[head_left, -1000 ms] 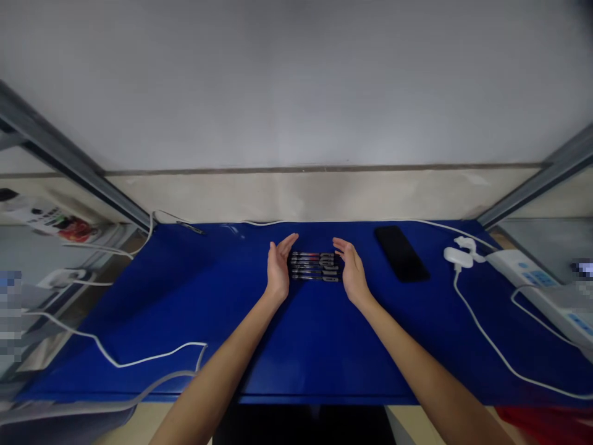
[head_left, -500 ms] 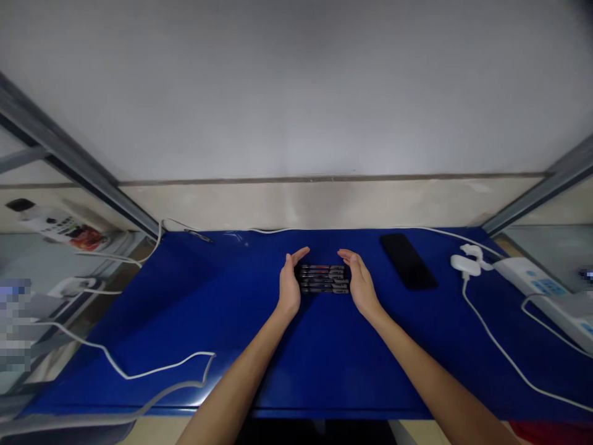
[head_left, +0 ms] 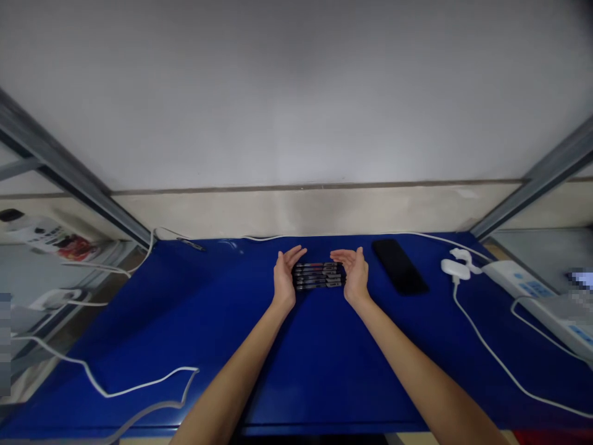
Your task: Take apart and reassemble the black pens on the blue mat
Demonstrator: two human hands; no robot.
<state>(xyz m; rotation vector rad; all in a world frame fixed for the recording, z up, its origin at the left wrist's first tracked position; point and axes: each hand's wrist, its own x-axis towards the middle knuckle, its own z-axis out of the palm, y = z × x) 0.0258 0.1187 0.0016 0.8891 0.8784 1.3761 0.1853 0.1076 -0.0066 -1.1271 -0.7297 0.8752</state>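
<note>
Several dark pens (head_left: 315,276) lie side by side on the blue tabletop (head_left: 315,358), their lengths running left to right and their clip ends at the right. One near the far side has a reddish part. My left hand (head_left: 285,279) stands on edge at their left ends, fingers stretched and curving inward past the far side. Facing it, my right hand (head_left: 356,276) stands at the clip ends, thumb up and fingers stretched inward. Both palms are at or very close to the pen ends; I cannot tell whether they touch. Neither hand is wrapped round a pen.
A black phone (head_left: 399,267) lies right of my right hand. Further right are a white earbud case (head_left: 455,269) on a cable and a power strip (head_left: 532,290). A single pen (head_left: 191,244) lies at the back left. White cable (head_left: 143,384) crosses the left front. A bottle (head_left: 46,235) leans beyond the left edge.
The whole view has shifted slightly. My right hand has turned a little inward, its fingers now more spread and partly over the clip ends. The pens stay in the same row.
</note>
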